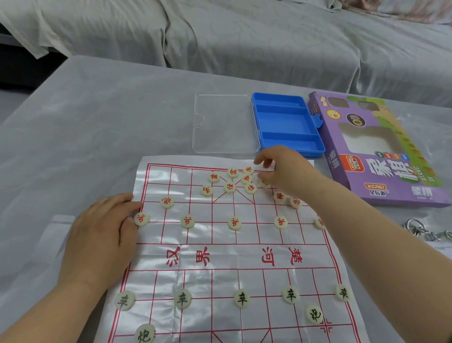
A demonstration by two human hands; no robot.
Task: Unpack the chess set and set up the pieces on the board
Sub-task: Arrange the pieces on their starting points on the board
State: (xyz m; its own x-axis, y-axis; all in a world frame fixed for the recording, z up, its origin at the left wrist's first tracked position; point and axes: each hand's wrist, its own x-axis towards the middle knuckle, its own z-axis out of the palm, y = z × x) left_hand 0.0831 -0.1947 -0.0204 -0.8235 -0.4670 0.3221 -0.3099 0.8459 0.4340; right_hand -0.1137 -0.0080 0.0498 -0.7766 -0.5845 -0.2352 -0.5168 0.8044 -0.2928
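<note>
The xiangqi board (pixel 227 258) lies on the desk (pixel 79 129), with red pieces (pixel 230 187) clustered at its far side. Your left hand (pixel 99 237) presses its left edge, grip flat and holding nothing. Your right hand (pixel 282 172) curls over the cluster; I cannot tell whether its grip holds a piece.

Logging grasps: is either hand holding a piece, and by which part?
Left hand rests flat at the board's edge, holding nothing. Right hand curls fingers over red pieces; hold cannot be told.
</note>
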